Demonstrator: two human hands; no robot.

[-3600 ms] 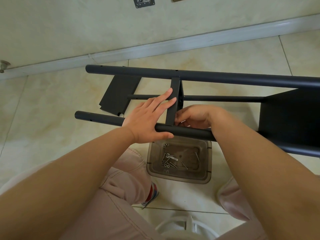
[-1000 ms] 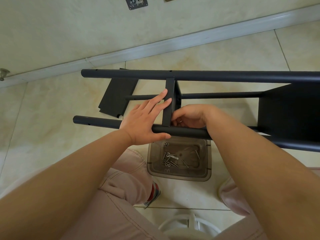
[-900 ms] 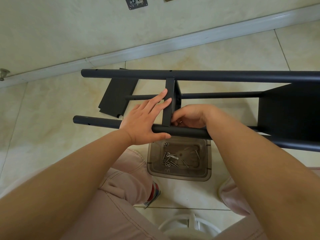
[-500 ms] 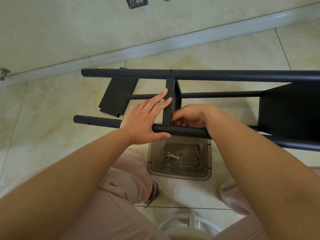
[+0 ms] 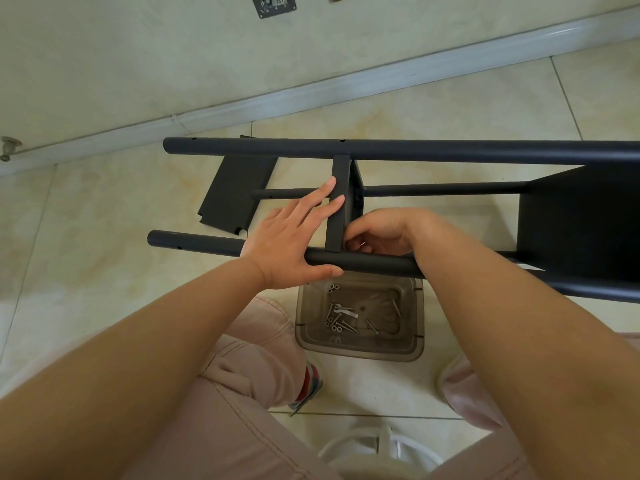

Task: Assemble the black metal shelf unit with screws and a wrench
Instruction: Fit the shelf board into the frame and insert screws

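2 hands [image 5: 291, 237] (unmoved) keep bracing the shelf panel [image 5: 337, 206].

Glossy beige floor tiles [image 5: 433, 109] meet a pale wall [image 5: 138, 57] at a grey baseboard [image 5: 346, 83], upper frame, daylight.

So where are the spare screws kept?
In the head view, the screws lie in a clear plastic tray on the floor, low centre, just below the near black tube.

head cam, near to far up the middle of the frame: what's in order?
Tray of screws → near black tube → shelf panel on edge, with left hand pressing on it and right hand behind it → far black tube → baseboard → wall plate.
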